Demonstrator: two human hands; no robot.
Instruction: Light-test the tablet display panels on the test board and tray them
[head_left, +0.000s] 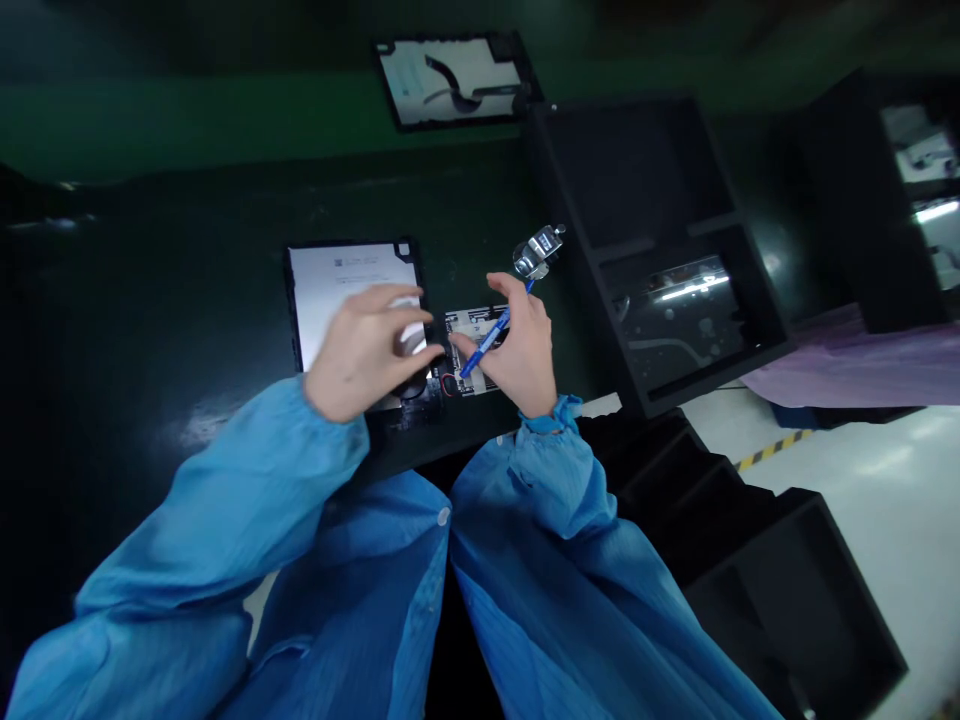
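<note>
My left hand [367,350] hovers over a flat tablet-like device with a pale sheet [330,285] on its dark-edged face. Its thumb and fingers are curved and apart, slightly blurred, with nothing visible between them. My right hand [525,350] has a slim blue pen-like tool [487,345] lying slantwise across its thumb and palm, while thumb and index finger stand apart. Beneath that hand is an exposed circuit board [465,325] with a small red wire, partly hidden. Just beyond the right fingertips sits a small shiny metal object [538,252] of unclear kind.
Another dark-framed panel [450,80] with black strips lies at the back. On the right stands a black divided tray [585,215] with a glossy panel in its near compartment. Black bins [810,590] are below right, near a purple sleeve or cloth [855,355].
</note>
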